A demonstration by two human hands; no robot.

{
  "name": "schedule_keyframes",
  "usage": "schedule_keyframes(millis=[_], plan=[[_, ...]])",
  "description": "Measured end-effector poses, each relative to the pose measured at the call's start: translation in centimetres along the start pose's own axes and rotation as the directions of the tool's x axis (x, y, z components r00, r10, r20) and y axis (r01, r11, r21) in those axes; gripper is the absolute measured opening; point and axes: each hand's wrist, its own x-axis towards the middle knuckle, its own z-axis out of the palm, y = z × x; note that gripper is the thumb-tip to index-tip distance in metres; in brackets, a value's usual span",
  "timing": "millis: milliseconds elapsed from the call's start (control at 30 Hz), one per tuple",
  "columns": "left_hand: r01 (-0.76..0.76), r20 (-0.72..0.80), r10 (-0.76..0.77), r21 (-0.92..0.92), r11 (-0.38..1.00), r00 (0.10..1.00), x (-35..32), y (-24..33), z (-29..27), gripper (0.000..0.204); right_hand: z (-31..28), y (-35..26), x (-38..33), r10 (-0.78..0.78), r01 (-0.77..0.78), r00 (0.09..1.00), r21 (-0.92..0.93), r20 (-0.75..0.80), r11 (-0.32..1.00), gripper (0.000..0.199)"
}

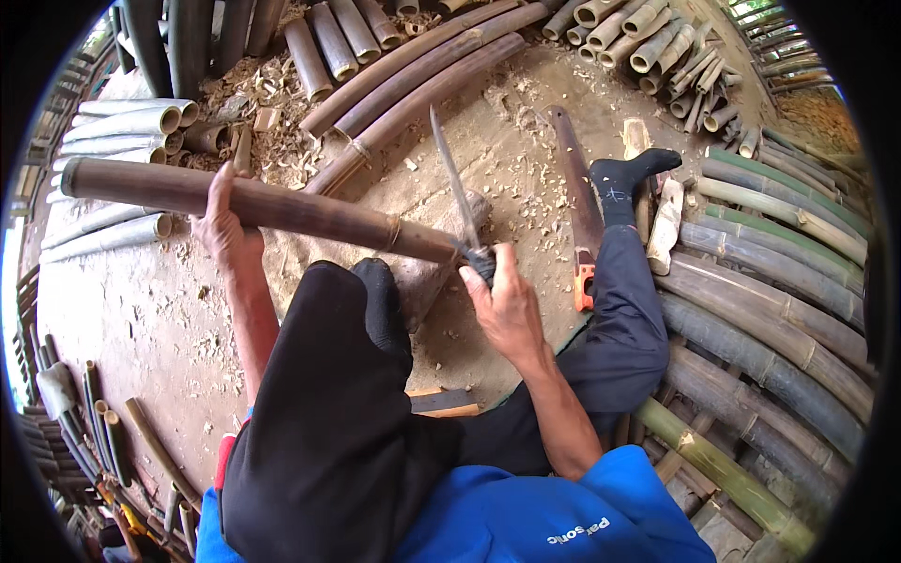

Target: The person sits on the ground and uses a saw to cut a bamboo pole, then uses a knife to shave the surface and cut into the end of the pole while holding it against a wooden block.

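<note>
My left hand (pixel 225 230) is wrapped round a dark brown bamboo tube (pixel 314 208), gripping it nearer its left end. The tube lies slantwise across the view, its right end lower and reaching my right hand. In my right hand (pixel 510 310) is a knife, closed in the fingers by its dark wrapped handle. Its long narrow blade (pixel 452 171) points up and away, past the tube's right end. Below that end stands a rough wooden block (pixel 434 272); whether the tube touches it I cannot tell.
A handsaw (pixel 574 188) with an orange handle lies right of the block, beside my outstretched leg. Long bamboo poles (pixel 770 300) cover the right side. Cut bamboo pieces (pixel 648 42) are piled at the back right, pale tubes (pixel 122 131) at the left. Shavings litter the floor (pixel 160 310).
</note>
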Motion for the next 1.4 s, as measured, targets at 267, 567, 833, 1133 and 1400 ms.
schedule_keyframes(millis=[267,567,833,1133,1400], plan=[[-0.043,0.08,0.041,0.023,0.999,0.996,0.1,-1.1,1.0,0.036,3.9,7.0,0.4,0.089,-0.085,0.996,-0.208,0.007,0.974,0.029],[-0.034,0.193,0.027,0.031,0.999,0.981,0.7,-0.1,-1.4,0.043,1.2,1.2,-0.5,-0.216,0.225,0.961,0.033,-0.173,0.974,0.03],[-0.019,0.002,0.019,-0.088,0.996,1.0,0.8,0.2,-0.1,0.046,1.3,1.5,0.9,-0.009,0.012,1.0,-0.116,0.025,0.993,0.03],[-0.121,-0.024,0.123,0.069,0.99,0.992,1.1,-1.4,1.0,0.042,3.4,5.3,1.2,0.114,-0.08,0.99,-0.335,0.082,0.939,0.031],[-0.037,0.166,0.034,0.018,0.999,0.986,1.5,-0.5,-0.6,0.038,2.1,1.8,-1.0,-0.314,0.321,0.923,-0.006,-0.221,0.947,0.03]])
